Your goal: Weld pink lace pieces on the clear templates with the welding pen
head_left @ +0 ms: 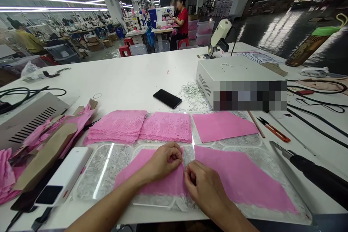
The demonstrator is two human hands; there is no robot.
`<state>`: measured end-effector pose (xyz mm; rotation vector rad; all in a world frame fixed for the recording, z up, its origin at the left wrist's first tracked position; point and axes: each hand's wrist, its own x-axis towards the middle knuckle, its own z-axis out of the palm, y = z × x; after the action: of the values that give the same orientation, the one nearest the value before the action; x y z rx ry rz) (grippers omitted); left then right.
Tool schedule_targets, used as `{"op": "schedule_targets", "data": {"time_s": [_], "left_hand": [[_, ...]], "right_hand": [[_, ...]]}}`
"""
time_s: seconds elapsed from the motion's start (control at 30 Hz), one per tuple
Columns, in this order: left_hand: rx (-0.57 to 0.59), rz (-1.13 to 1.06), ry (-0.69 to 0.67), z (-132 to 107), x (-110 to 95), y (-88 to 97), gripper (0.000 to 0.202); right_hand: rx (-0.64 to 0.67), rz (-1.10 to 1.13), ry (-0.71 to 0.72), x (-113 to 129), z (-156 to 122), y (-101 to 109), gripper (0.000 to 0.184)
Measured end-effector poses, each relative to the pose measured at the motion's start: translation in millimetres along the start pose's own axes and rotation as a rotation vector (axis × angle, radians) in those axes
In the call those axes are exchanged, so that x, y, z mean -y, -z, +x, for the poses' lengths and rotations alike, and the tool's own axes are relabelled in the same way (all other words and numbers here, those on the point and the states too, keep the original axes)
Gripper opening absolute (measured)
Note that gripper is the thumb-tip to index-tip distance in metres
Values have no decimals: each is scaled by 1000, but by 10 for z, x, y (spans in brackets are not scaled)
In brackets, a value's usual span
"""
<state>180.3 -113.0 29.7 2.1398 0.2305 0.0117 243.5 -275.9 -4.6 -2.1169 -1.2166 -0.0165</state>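
Observation:
My left hand (163, 161) and my right hand (202, 185) meet at the near edge of the table, fingers curled and pinching the edge of a pink fabric piece (152, 174) that lies on a clear plastic template (106, 174). A larger pink fabric piece (239, 177) lies right of my right hand. Beyond them sit two stacks of pink lace (118, 125) (167, 127) and a flat pink sheet (223, 125).
A black phone (167, 98), a white machine box (231, 74), orange snips (274, 130) and a black-handled tool (312, 172) lie around. A grey device (27, 116), pink scraps (43, 134) and a white gadget (65, 174) sit left. People work at far tables.

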Motion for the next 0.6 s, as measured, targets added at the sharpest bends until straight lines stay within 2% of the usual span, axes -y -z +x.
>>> {"op": "schedule_targets", "data": {"time_s": [0.1,0.2,0.33,0.4,0.5,0.6], "left_hand": [[-13,19,-15,0,11,-18,16],[-18,20,-59,-7,26,-22,14],[-68,26,-133,-57,-4,-13,14],[-101,74,-178,-98,-62,-48,15],[-78,176,-288,-149,-196,-216,17],[-13,298,-406,-159,-345,-504,18]], "right_hand": [[4,4,7,20,10,1,20],[1,48,10,3,22,113,20],[-51,113,-49,-251,-79,508,19],[-141,19,-99,-478,-219,733,18],[-289,-219,-176,-811,-505,968,28],[-345,-406,-232,-1011,-761,1040,40]]}}
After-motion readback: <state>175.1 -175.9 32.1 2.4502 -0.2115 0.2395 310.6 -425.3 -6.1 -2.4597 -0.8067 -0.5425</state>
